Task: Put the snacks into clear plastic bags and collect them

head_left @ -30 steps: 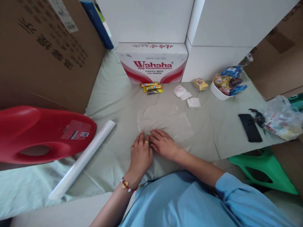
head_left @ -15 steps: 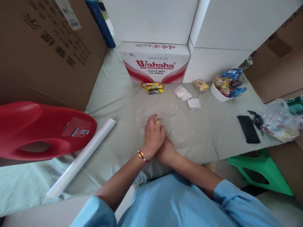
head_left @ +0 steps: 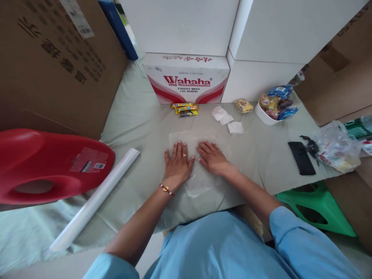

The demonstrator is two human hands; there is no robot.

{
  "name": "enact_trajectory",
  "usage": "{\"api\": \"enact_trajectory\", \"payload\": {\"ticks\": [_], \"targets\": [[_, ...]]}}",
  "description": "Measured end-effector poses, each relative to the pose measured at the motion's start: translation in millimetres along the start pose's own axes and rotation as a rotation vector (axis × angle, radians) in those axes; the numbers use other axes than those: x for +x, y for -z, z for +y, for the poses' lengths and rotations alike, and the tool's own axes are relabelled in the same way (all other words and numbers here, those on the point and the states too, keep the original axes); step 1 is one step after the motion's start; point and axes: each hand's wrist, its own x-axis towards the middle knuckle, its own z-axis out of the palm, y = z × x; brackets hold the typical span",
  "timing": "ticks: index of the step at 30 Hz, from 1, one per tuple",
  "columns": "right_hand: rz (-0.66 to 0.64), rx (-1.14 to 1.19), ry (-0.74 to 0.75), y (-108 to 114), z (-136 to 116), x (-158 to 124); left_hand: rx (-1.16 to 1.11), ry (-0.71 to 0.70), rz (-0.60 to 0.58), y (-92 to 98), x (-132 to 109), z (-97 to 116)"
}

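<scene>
A clear plastic sheet or bag lies spread on the cloth-covered table before me; which of the two it is I cannot tell. My left hand rests flat on its left part, fingers outstretched. On the right part lies my right hand, also flat with fingers extended and palm down. Beyond the hands are small yellow snack packets, white folded tissues and a yellow wrapped snack.
A red jug and a white roll lie at left. Behind stands a Wahaba carton. Rightward are a white bowl of wrapped snacks, a black phone, a plastic bag and a green stool.
My hands were together, the left over the right, on the plastic. Now they have parted and lie flat side by side, and the plastic reaches nearer to me.
</scene>
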Motion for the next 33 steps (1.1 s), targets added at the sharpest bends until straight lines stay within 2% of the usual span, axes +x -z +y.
{"api": "enact_trajectory", "payload": {"ticks": [3,6,8,12,14,17,20,24,26,29,31,33], "targets": [[0.034,-0.113,-0.194,-1.3,40.5,-9.1,-0.001,-0.055,-0.016,0.6,-0.8,-15.7],[0.140,-0.173,-0.375,2.0,55.3,-24.8,0.038,-0.090,-0.033,0.6,-3.1,-27.9],[0.151,-0.180,-0.342,2.6,50.8,-31.1,0.072,-0.075,-0.033,1.1,-4.2,-29.9],[0.044,-0.177,-0.103,-0.4,39.7,-31.0,0.097,-0.021,-0.036,3.6,-5.2,-24.9],[0.026,-0.182,-0.129,2.2,43.7,-28.0,0.092,-0.011,-0.036,4.4,-5.7,-22.5],[0.046,-0.196,-0.213,17.5,55.3,-18.1,0.081,-0.013,-0.023,4.9,-6.4,-21.5],[0.008,-0.235,-0.250,39.8,58.7,8.4,0.068,-0.017,-0.023,5.3,-6.6,-22.2],[0.019,-0.314,-0.192,57.3,51.0,80.3,0.057,-0.027,-0.017,5.4,-6.6,-23.2],[0.066,-0.330,-0.110,58.1,49.2,124.9,0.054,-0.031,-0.009,4.6,-6.6,-23.7],[0.107,-0.342,-0.079,53.6,51.8,180.4,0.054,-0.030,0.005,2.8,-6.9,-24.7],[0.091,-0.349,-0.073,48.7,54.7,199.4,0.047,-0.029,0.013,1.7,-7.3,-25.4],[0.070,-0.356,-0.050,43.8,57.9,202.9,0.035,-0.032,0.022,1.3,-7.9,-25.9]]}}
